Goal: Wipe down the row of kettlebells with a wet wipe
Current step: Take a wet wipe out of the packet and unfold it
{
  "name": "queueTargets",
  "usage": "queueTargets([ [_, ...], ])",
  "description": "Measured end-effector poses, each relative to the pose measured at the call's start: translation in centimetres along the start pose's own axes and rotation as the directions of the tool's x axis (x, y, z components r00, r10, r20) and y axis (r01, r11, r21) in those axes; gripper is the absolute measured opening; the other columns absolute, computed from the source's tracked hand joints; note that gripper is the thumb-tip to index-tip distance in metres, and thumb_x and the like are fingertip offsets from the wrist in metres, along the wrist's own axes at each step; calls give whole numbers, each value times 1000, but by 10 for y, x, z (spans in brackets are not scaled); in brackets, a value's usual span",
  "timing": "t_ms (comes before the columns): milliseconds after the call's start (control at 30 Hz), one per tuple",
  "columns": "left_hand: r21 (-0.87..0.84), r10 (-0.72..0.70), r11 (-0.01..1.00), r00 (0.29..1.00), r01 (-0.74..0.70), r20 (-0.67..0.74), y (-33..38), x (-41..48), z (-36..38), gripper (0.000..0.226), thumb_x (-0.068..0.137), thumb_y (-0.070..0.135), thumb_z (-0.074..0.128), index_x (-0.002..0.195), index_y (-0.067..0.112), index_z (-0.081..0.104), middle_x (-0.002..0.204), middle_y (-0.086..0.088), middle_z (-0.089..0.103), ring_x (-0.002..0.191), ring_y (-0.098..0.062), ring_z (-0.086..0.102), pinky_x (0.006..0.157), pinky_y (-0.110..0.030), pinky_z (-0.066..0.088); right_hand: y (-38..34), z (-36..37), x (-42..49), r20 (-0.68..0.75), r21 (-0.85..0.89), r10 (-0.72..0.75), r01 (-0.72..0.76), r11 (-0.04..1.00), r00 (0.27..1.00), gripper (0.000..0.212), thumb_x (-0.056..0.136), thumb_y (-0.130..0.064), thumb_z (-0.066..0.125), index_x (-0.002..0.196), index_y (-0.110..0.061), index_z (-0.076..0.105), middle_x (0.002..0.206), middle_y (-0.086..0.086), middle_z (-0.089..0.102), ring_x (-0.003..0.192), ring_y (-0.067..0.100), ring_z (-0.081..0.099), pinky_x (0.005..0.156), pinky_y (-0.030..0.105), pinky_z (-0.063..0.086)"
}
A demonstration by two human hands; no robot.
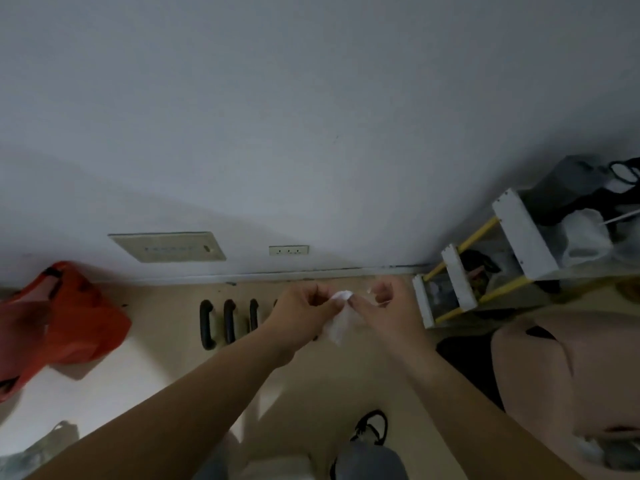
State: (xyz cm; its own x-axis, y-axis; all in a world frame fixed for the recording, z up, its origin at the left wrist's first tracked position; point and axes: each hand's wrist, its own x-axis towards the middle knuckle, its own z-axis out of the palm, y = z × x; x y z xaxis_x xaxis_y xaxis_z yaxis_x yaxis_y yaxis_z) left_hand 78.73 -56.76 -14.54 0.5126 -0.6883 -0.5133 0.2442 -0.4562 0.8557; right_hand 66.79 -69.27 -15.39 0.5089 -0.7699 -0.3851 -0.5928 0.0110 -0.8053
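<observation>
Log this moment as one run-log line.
stage: wipe held up, wiping not begun | left hand: pinches wipe | right hand: pinches wipe | kettlebells: row on floor by wall, untouched

Dim, soft-focus wide-angle view, edges curved.

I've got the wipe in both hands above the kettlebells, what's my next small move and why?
Probably pull the wipe open flat: it hangs bunched between your left hand and right hand, both pinching it, above the kettlebells.
</observation>
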Motion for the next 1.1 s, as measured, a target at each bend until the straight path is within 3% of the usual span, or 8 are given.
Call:
queueTargets([
  [133, 4, 4, 1000, 999, -4, 45, -51, 66, -6, 25, 94, 40, 64, 93, 19, 76, 88, -7, 75, 76, -17, 67, 70, -30, 55, 55, 35, 61, 167, 149, 70, -95, 984, 984, 9, 94, -29, 75, 97, -20, 76, 96, 3, 77, 91, 20, 73, 78, 35, 62],
  [300, 35, 48, 998, 992, -52, 119, -165, 157, -26, 27, 101, 36, 55, 98, 18, 76, 91, -3, 77, 91, -26, 73, 81, -35, 58, 157, 133, 133, 368, 287, 22, -136, 948, 929, 24, 94, -30, 74, 111, -14, 80, 106, 13, 79, 103, 31, 76, 94, 51, 60],
  [467, 107, 63, 992, 998, -65, 27, -284, 227, -43, 21, 100, 28, 58, 92, 19, 75, 82, 1, 76, 70, -7, 68, 65, -20, 53, 255, 208, 194, 472, 216, -23, -91, 972, 881, 20, 99, -20, 69, 109, -6, 79, 110, 19, 77, 108, 36, 73, 98, 56, 57],
  [700, 194, 128, 974, 991, -120, -31, -364, 267, -51, 18, 100, 20, 56, 92, 16, 71, 78, -1, 74, 60, -3, 63, 54, -18, 48, 303, 264, 232, 348, 10, 77, -86, 996, 934, 17, 89, -5, 62, 84, -6, 79, 85, 14, 76, 84, 30, 74, 84, 56, 61],
  [800, 154, 130, 981, 989, -117, -75, -360, 267, -54, 18, 99, 20, 55, 87, 15, 67, 75, -5, 71, 62, -10, 59, 58, -26, 47, 294, 260, 235, 271, 20, 75, -83, 996, 960, 16, 91, 0, 63, 88, -8, 77, 86, 13, 72, 76, 25, 69, 73, 46, 65],
  [900, 163, 126, 980, 989, -112, -76, -360, 260, -56, 19, 100, 20, 50, 87, 15, 64, 73, -6, 64, 64, -18, 55, 62, -35, 47, 294, 251, 224, 272, -87, -17, 43, 995, 962, 14, 92, -2, 63, 89, -6, 75, 79, 9, 70, 67, 19, 66, 56, 31, 59],
  [1000, 265, 115, 961, 989, -86, -95, -356, 250, -58, 16, 101, 22, 48, 94, 16, 61, 85, -8, 64, 68, -19, 57, 64, -36, 53, 299, 252, 216, 265, -293, -183, 259, 920, 947, 14, 85, -6, 65, 80, -14, 75, 63, -2, 66, 55, 7, 58, 54, 25, 49],
  [1100, 455, 205, 885, 960, -99, -191, -346, 242, -69, 13, 101, 23, 45, 97, 20, 57, 88, -3, 61, 71, -15, 56, 56, -28, 46, 295, 248, 212, 311, -204, -181, 251, 946, 933, 20, 93, -6, 59, 90, -13, 78, 80, 8, 72, 67, 16, 65, 57, 31, 53],
])
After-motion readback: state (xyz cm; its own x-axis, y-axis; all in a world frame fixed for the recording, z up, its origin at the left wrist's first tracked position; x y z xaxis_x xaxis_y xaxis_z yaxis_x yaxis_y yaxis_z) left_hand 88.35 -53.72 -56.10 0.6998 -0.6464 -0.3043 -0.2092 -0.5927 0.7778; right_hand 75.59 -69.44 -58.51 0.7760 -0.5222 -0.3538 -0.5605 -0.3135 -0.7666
